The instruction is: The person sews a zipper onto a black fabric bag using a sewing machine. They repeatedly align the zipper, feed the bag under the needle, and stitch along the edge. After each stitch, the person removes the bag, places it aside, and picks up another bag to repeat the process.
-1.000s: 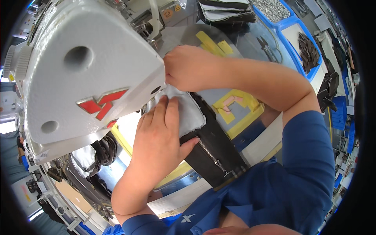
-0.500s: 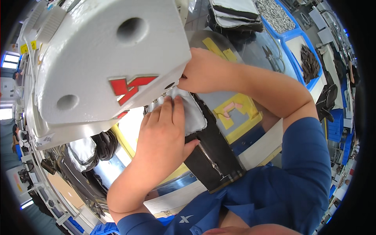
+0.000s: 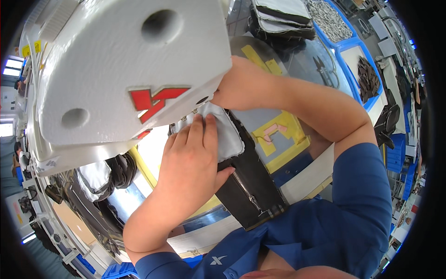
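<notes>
My left hand (image 3: 188, 160) lies flat with its fingers stretched out over a white lining piece (image 3: 228, 139) on a black fabric panel (image 3: 230, 197). A metal zipper (image 3: 242, 185) runs along the panel below my thumb; the panel's near end reaches my shirt. My right hand (image 3: 246, 85) is curled beside the white sewing machine head (image 3: 107, 56), past the lining's far edge. Its fingertips, and whatever they may grip, are hidden by the machine. The needle area is also mostly out of sight beneath the head.
Yellow tape (image 3: 290, 149) marks the machine bed at right. Thread snips (image 3: 323, 69) lie farther back, near a stack of fabric pieces (image 3: 283, 21). Blue trays hold zipper pulls (image 3: 330, 21) and dark pieces (image 3: 367, 79). More lined pieces (image 3: 95, 179) lie at left.
The view has shifted slightly. Both hands keep nearly the same pose, and the lining and panel show no clear movement under the left hand.
</notes>
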The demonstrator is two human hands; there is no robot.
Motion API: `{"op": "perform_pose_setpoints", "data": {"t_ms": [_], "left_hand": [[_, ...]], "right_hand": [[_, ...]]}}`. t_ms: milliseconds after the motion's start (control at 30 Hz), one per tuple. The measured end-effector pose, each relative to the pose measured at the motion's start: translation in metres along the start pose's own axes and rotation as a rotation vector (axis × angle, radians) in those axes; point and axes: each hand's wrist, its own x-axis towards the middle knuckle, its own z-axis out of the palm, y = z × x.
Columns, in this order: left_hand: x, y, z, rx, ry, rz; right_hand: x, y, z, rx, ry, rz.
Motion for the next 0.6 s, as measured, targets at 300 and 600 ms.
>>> {"op": "perform_pose_setpoints", "data": {"t_ms": [300,600], "left_hand": [[-0.001,0.002,-0.004,0.020,-0.053,-0.025],[-0.005,-0.004,0.005,0.023,0.030,0.048]], "right_hand": [[0.001,-0.011,-0.002,0.051,-0.059,0.085],[0.007,0.004,-0.005,0.051,-0.041,0.065]]}}
